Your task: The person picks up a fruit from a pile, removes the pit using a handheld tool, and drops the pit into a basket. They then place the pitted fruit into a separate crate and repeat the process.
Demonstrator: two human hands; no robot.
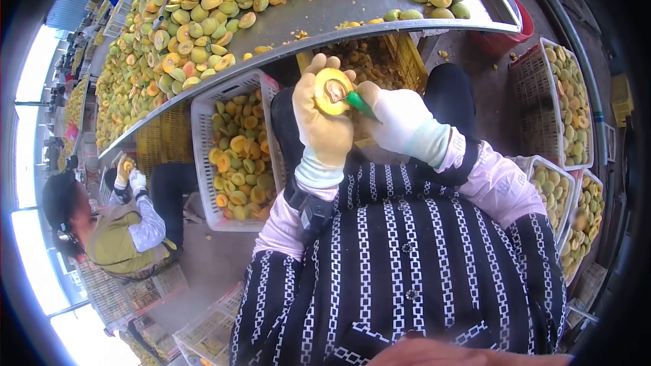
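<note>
My left hand [323, 132], in a pale glove, holds up a yellow peach half [327, 104], cut face towards me. A brown pit or pit hollow shows at its centre. Closed around a green-handled pitting tool [362, 104], my gloved right hand [401, 119] is beside the fruit. The tool's tip meets the middle of the cut face, and its exact shape is too small to make out. Below both hands a yellow crate [405, 61] holds brownish scraps and pits.
A metal table [291, 22] heaped with halved peaches [196, 17] stands ahead. At my left is a white crate [201, 156] of peach halves. More crates [536, 105] and a red bucket [505, 34] stand right. A co-worker [125, 224] sits at the left.
</note>
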